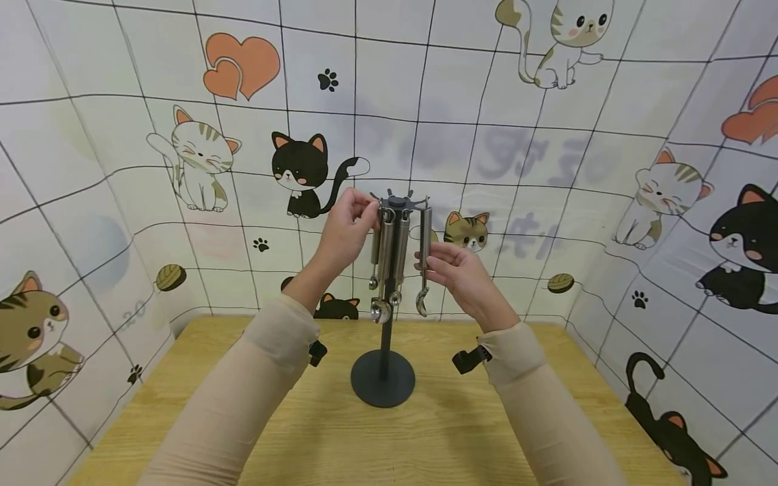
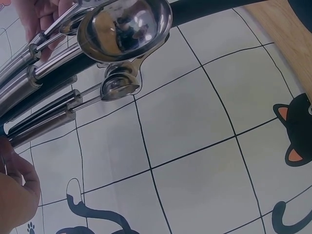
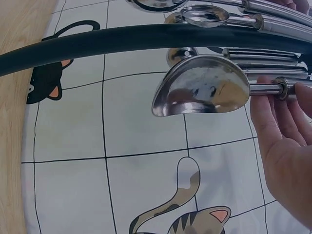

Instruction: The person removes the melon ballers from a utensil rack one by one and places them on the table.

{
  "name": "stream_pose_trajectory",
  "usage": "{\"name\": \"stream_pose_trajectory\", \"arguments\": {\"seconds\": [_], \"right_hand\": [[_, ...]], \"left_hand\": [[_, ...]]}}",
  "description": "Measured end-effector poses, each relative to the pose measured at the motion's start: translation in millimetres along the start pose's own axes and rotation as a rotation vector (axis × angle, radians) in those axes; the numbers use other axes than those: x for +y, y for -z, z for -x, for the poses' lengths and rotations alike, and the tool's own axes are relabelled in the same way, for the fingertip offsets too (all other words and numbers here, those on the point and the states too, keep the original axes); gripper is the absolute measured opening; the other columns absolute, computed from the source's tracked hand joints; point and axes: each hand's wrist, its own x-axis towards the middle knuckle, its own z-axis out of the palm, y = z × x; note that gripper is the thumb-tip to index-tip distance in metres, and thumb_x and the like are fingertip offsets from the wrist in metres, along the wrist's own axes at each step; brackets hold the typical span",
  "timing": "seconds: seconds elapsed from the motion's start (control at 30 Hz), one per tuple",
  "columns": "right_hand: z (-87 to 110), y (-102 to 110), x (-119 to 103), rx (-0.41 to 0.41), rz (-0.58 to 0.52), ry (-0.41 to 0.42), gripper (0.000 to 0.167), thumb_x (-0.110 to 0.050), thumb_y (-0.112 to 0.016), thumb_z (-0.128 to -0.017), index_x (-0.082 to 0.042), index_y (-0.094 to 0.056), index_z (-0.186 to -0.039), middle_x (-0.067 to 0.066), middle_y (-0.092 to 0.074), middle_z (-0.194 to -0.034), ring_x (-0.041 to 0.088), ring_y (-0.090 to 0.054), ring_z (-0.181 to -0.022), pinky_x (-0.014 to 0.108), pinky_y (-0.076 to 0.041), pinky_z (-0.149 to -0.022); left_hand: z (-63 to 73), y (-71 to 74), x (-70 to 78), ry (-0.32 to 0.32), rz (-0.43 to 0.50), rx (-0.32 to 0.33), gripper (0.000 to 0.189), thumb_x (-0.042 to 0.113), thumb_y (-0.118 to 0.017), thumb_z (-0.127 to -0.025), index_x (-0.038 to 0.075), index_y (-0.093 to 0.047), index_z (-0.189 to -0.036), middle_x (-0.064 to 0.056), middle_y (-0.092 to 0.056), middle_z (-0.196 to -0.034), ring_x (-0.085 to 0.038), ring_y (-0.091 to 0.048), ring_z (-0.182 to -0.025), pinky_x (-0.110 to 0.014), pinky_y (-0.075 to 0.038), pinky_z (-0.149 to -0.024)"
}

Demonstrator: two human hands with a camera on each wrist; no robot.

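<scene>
A dark utensil stand (image 1: 383,379) with a round base holds several steel-handled utensils hanging from hooks at its top. My left hand (image 1: 348,228) is raised at the left of the hooks and pinches the top end of a steel handle (image 2: 41,127). On the right side, my right hand (image 1: 460,275) holds the lower handle of a metal scoop (image 3: 204,87) between thumb and fingers. This scoop hangs upright with its rounded bowl downward. Another scoop (image 1: 380,310) hangs at the front, with smaller round heads around it.
The stand rests on a light wooden table (image 1: 292,418), near its back edge. A cloth with cat drawings and grid lines (image 1: 389,148) covers the walls behind and at both sides. Dark straps (image 1: 471,360) sit at both wrists.
</scene>
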Motion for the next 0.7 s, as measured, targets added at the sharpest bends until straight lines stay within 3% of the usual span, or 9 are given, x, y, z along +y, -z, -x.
{"name": "stream_pose_trajectory", "arguments": {"seconds": [0.5,0.7], "right_hand": [[4.7,7.0,-5.7,0.064,-0.071,0.048,0.037,-0.003,-0.06,-0.101,0.006,-0.053,-0.137,0.003,-0.073,-0.109,0.018,-0.072,-0.1,0.031,-0.055,-0.091],[4.6,13.7,0.0,0.087,-0.051,0.039,0.038,-0.003,-0.059,-0.102,0.007,-0.051,-0.137,0.004,-0.073,-0.11,0.018,-0.072,-0.1,0.034,-0.054,-0.095]], "left_hand": [[-1.0,1.0,0.3,-0.001,0.01,0.003,0.016,0.023,-0.053,-0.107,0.007,-0.052,-0.108,-0.006,-0.061,-0.08,-0.022,-0.06,-0.082,-0.035,-0.044,-0.083],[-1.6,0.1,-1.0,0.005,0.025,0.002,0.015,0.022,-0.054,-0.107,0.007,-0.052,-0.108,-0.006,-0.061,-0.079,-0.023,-0.06,-0.082,-0.035,-0.044,-0.084]]}}
